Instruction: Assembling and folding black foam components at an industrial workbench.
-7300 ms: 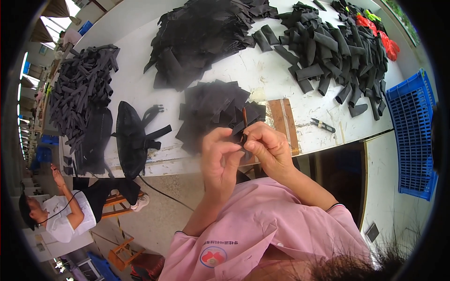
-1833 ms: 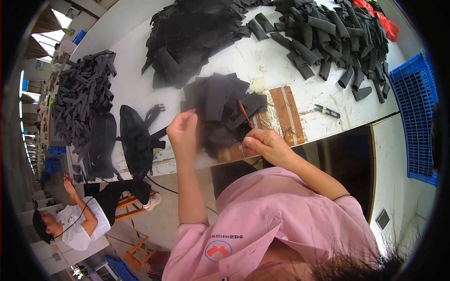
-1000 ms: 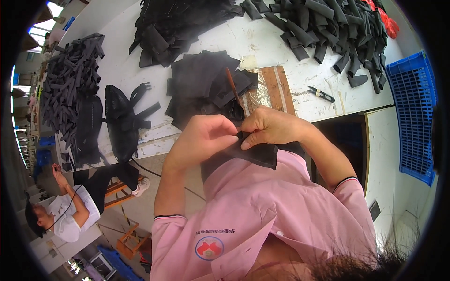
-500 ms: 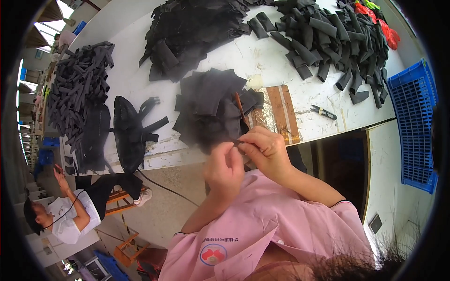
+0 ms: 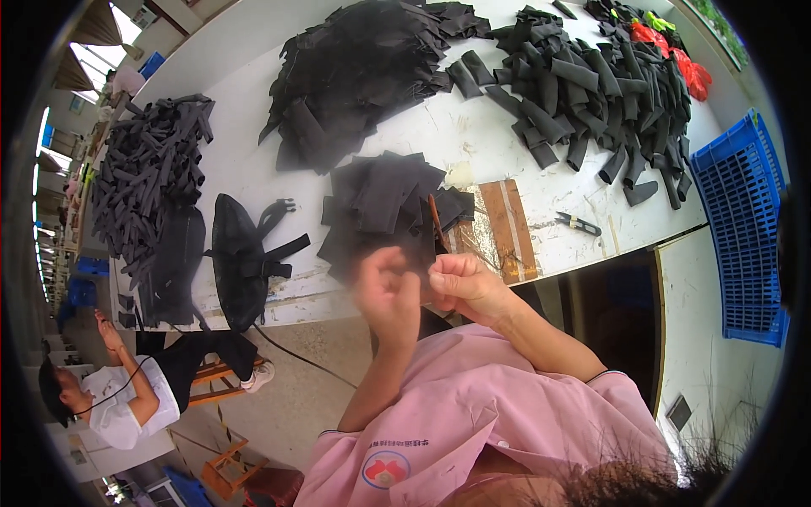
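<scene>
White table (image 5: pixel 253 182), four black piece piles, two hands, left hand (image 5: pixel 387 291), right hand (image 5: pixel 463 286), one blue crate (image 5: pixel 743 228)

Black fabric pieces (image 5: pixel 384 198), white table (image 5: pixel 473 135), blue crate (image 5: pixel 742 228), pink shirt (image 5: pixel 507 422), red scraps (image 5: pixel 684 63)
</scene>
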